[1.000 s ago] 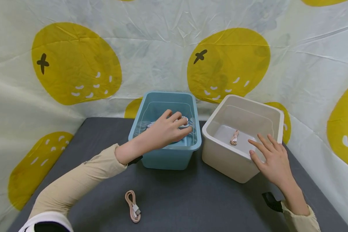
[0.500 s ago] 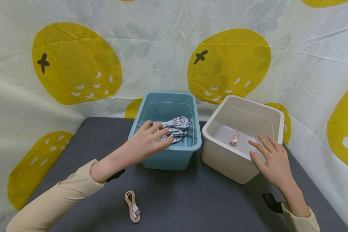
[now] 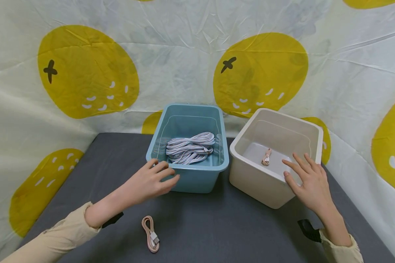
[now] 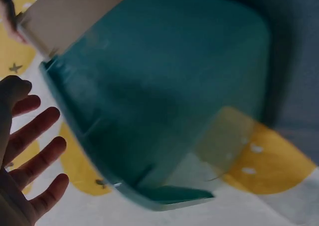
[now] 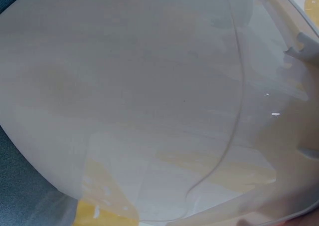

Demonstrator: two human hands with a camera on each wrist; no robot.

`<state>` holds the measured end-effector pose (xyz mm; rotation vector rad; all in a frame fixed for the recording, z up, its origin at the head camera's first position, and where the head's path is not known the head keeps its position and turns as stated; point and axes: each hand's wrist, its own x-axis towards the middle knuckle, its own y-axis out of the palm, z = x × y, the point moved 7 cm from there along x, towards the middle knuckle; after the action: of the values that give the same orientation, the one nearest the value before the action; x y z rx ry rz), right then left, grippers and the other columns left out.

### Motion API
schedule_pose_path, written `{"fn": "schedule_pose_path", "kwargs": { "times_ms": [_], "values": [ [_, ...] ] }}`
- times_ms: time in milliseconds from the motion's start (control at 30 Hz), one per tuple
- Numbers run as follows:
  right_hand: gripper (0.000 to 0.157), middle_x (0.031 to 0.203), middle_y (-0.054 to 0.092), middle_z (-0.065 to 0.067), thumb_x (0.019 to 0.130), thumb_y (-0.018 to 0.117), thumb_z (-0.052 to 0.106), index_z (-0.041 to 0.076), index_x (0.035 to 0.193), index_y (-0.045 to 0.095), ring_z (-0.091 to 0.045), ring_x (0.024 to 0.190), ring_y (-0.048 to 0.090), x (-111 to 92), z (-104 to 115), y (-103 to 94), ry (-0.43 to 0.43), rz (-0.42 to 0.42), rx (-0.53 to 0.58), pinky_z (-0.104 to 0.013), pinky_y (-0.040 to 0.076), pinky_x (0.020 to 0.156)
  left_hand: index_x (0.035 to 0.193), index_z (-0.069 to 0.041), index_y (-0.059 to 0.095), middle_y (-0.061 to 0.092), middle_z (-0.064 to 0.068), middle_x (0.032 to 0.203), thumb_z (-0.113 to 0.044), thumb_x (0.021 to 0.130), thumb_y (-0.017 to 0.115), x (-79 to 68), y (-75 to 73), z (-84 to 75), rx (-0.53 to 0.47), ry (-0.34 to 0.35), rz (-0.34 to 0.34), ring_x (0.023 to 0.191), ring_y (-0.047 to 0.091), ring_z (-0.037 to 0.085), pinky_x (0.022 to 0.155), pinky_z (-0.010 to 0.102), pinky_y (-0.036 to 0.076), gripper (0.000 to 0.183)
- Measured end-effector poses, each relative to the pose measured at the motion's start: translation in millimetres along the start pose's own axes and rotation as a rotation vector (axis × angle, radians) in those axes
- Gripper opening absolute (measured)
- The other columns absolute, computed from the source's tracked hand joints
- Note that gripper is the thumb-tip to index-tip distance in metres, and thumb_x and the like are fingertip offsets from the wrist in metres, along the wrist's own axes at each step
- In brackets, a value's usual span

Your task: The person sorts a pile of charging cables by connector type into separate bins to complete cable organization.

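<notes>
In the head view my left hand (image 3: 151, 180) is just in front of the near left corner of the blue bin (image 3: 194, 180), fingers loosely spread and holding nothing. The left wrist view shows the same spread fingers (image 4: 37, 161) beside the bin's rim. Several coiled white cables (image 3: 189, 148) lie inside that bin. My right hand (image 3: 311, 182) is over the near right edge of the beige bin (image 3: 256, 182), fingers spread. A small pink cable (image 3: 266, 157) lies on the beige bin's floor. Another coiled pink cable (image 3: 150, 234) with a white USB plug rests on the table, below my left hand.
Both bins stand side by side on a dark grey table (image 3: 217, 230), close to the back. Behind and at the sides hangs a white cloth (image 3: 174, 73) with yellow fruit prints.
My left hand has drawn back from over the blue bin, toward me and to the left, uncovering the white cables. My right hand and the pink cables have stayed put.
</notes>
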<state>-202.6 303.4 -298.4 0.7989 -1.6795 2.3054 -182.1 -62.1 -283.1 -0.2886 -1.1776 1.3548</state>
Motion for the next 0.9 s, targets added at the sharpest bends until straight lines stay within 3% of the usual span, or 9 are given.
{"fn": "schedule_pose_path", "kwargs": {
  "times_ms": [100,200,267,333,433,533,633,900],
  "values": [
    [0.035,0.133,0.043,-0.022,0.088,0.049,0.028,0.011,0.117,0.057,-0.038,0.133,0.023,-0.1,-0.1,-0.3,-0.002,-0.003,0.001,-0.063,0.017,0.095,0.102,-0.018,0.061,0.059,-0.001,0.087,-0.027,0.09,0.047,-12.4,4.9,-3.7,-0.039,0.004,-0.011,0.082,0.05,0.017,0.069,0.032,0.038,0.02],
    [0.035,0.133,0.042,-0.022,0.088,0.049,0.028,0.011,0.117,0.057,-0.038,0.133,0.023,0.0,0.0,-0.6,-0.002,-0.005,0.003,-0.063,0.017,0.095,0.102,-0.018,0.062,0.059,-0.003,0.085,-0.029,0.097,0.022,-24.3,9.2,-8.0,-0.062,0.005,-0.024,0.081,0.05,0.016,0.069,0.032,0.038,0.041],
    [0.035,0.133,0.042,-0.022,0.088,0.049,0.028,0.011,0.117,0.057,-0.037,0.133,0.023,0.1,-0.1,-0.6,-0.002,-0.004,0.005,-0.063,0.017,0.096,0.102,-0.019,0.062,0.059,-0.003,0.085,-0.029,0.098,0.019,-32.6,12.2,-11.4,-0.076,0.008,-0.016,0.08,0.049,0.015,0.069,0.032,0.038,0.044],
    [0.035,0.133,0.042,-0.022,0.089,0.048,0.029,0.011,0.117,0.057,-0.037,0.133,0.023,0.1,-0.3,-0.4,0.0,-0.001,0.007,-0.063,0.016,0.096,0.103,-0.019,0.062,0.06,-0.003,0.086,-0.029,0.097,0.026,-41.5,15.9,-15.0,-0.096,0.013,0.009,0.08,0.049,0.015,0.07,0.032,0.038,0.037],
    [0.035,0.133,0.043,-0.022,0.089,0.048,0.029,0.011,0.117,0.057,-0.037,0.133,0.022,-0.1,-0.5,-0.4,0.002,0.003,0.005,-0.064,0.016,0.096,0.104,-0.02,0.061,0.06,-0.004,0.088,-0.028,0.088,0.052,-55.2,22.1,-20.3,-0.129,0.02,0.063,0.081,0.048,0.014,0.071,0.032,0.037,0.02],
    [0.035,0.133,0.043,-0.022,0.089,0.048,0.029,0.011,0.117,0.057,-0.037,0.133,0.022,-0.6,-0.8,-1.0,0.004,0.002,0.006,-0.064,0.016,0.096,0.104,-0.021,0.061,0.06,-0.005,0.089,-0.028,0.071,0.073,-67.4,28.0,-24.2,-0.154,0.015,0.121,0.082,0.048,0.013,0.071,0.032,0.037,0.036],
    [0.035,0.133,0.043,-0.022,0.089,0.048,0.029,0.011,0.117,0.057,-0.037,0.133,0.022,-0.8,-1.0,-1.0,0.004,0.001,0.007,-0.064,0.016,0.096,0.103,-0.021,0.062,0.06,-0.005,0.09,-0.029,0.064,0.078,-78.7,32.9,-27.0,-0.166,-0.002,0.163,0.083,0.049,0.013,0.071,0.033,0.038,0.043],
    [0.034,0.132,0.044,-0.022,0.088,0.048,0.029,0.011,0.116,0.058,-0.038,0.132,0.024,-0.2,-1.1,-0.1,-0.001,-0.002,-0.002,-0.064,0.017,0.095,0.098,-0.022,0.064,0.059,-0.005,0.088,-0.031,0.062,0.078,-109.4,43.8,-40.3,-0.164,-0.009,0.185,0.081,0.048,0.012,0.069,0.032,0.038,0.04]
  ]
}}
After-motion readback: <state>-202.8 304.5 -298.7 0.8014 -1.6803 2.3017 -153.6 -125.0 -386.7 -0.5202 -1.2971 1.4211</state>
